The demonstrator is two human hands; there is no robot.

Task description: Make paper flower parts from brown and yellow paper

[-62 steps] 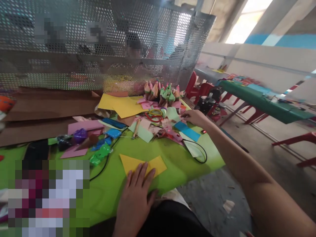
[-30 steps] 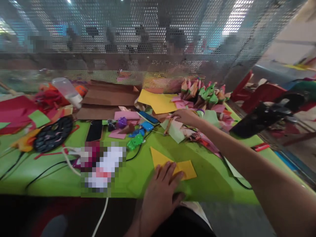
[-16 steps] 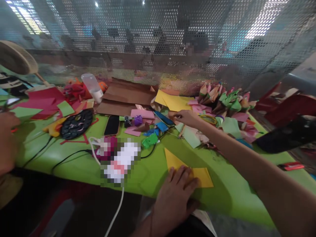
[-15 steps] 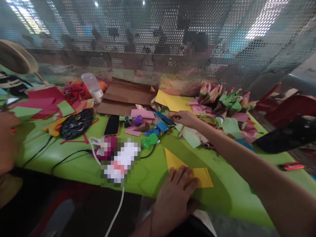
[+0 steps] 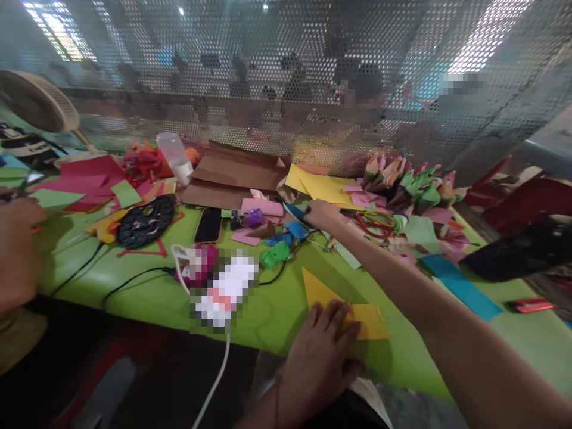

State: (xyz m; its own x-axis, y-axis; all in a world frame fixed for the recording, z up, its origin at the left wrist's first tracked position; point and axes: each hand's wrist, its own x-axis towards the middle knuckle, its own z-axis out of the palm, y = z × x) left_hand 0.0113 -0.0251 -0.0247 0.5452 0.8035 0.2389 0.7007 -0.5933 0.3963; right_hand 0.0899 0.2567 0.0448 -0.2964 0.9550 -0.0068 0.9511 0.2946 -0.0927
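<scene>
While the left hand lay palm-down, fingers extended and unclenched, on the folded yellow paper sheet near the front edge of the green-covered table, the right forearm reached diagonally forward. The right hand, fingers bent, was positioned at the flat, elongated blue object; whether it gripped this could not be determined.

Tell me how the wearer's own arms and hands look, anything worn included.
The left hand and right hand are ungloved. The right arm is bare, with no sleeve in view up to the picture's edge. A thin dark line, perhaps a cord, crosses the left wrist; the picture is too soft to be sure.
</scene>
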